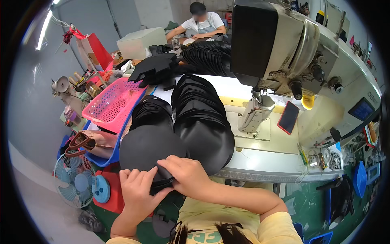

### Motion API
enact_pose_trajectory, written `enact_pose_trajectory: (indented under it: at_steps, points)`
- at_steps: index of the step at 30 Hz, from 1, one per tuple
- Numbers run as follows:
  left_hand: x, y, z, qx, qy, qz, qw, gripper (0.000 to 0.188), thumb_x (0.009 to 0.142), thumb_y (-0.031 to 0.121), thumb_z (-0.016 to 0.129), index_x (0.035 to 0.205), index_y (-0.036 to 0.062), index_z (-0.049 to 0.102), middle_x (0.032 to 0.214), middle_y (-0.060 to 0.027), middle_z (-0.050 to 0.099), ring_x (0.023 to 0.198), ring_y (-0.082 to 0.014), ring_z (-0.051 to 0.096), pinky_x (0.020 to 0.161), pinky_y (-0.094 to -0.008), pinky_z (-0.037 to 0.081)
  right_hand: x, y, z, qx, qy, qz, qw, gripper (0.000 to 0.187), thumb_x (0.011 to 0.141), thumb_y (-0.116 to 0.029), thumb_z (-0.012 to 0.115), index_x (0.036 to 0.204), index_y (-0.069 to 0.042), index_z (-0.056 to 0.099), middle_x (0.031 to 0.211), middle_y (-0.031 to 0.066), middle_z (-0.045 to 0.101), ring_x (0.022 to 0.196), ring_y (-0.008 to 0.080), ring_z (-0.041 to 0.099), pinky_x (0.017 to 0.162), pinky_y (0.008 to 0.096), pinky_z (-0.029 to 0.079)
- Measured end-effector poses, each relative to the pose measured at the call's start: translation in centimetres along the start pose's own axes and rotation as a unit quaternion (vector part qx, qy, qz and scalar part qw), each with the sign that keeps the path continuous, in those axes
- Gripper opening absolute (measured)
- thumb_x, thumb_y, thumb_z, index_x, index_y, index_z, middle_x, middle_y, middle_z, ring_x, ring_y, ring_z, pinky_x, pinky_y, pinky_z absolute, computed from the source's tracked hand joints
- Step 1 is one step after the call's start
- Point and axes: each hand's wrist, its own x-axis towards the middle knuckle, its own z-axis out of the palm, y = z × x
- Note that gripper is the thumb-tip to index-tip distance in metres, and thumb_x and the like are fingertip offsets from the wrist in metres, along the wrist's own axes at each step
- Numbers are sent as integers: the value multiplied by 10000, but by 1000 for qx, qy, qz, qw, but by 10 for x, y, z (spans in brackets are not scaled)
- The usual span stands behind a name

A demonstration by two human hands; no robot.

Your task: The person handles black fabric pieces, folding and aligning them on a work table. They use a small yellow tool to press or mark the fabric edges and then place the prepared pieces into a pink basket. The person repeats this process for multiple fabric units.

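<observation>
In front of me I have a rounded black panel (151, 144) with a dark, matte surface. My left hand (140, 187) pinches its near edge, fingers curled at the rim. Crossing in from the right, my right hand (187, 173) has its thumb and fingers closed on the same near edge, close beside the left hand. Folded black layers show between the two hands. Right beside the panel lies a long overlapping stack of glossy black pieces (203, 126). Behind the panel stands a shorter overlapping stack of black pieces (151, 110).
A post-bed sewing machine (260, 110) stands at the right, with a phone (288, 118) on its table. At the left are a pink basket (109, 107), a blue bin (106, 160) and a fan (75, 181). More black pieces (156, 67) lie farther back, near a seated person (201, 24).
</observation>
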Motion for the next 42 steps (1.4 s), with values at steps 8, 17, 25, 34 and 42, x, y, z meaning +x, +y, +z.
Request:
enact_pose_trajectory:
  at_steps: [8, 17, 25, 34, 42]
  points:
    - [-1, -3, 27, 19, 90, 24, 995, 390, 593, 33, 641, 981, -6, 638, 690, -39, 567, 612, -199, 467, 701, -379, 304, -10, 13, -8, 29, 74, -19, 997, 503, 612, 5, 663, 1106, -18, 575, 1024, 145, 621, 893, 298, 615, 764, 381, 497]
    - [8, -10, 36, 19, 100, -59, 993, 319, 627, 72, 628, 943, 32, 648, 943, -88, 643, 995, -286, 579, 1078, -592, 114, -22, 28, -11, -95, 69, -90, 989, 587, 541, -13, 645, 1117, 50, 557, 968, 150, 639, 817, 260, 638, 746, 352, 510]
    - [-11, -25, 50, -4, 181, 7, 983, 278, 770, 263, 616, 886, 15, 658, 1010, -116, 656, 1088, -351, 560, 1084, -588, 103, -3, 22, -39, -188, 85, -148, 967, 608, 505, -44, 629, 1106, 23, 577, 940, 143, 631, 908, 293, 624, 874, 416, 487]
    - [6, -39, 65, -149, 92, -54, 983, 275, 677, 149, 668, 897, -14, 636, 1029, -177, 638, 1068, -372, 565, 988, -480, 348, -25, 24, -35, -75, 106, -20, 991, 643, 464, 14, 613, 1107, 8, 587, 869, 137, 623, 810, 293, 607, 792, 389, 506]
    - [-13, -38, 43, -378, 87, -119, 914, 270, 645, 43, 678, 901, -34, 639, 872, -145, 661, 847, -275, 637, 801, -331, 464, -12, 37, -73, -114, 58, -168, 978, 530, 501, 7, 639, 1031, 9, 613, 974, 146, 647, 924, 310, 633, 859, 419, 501]
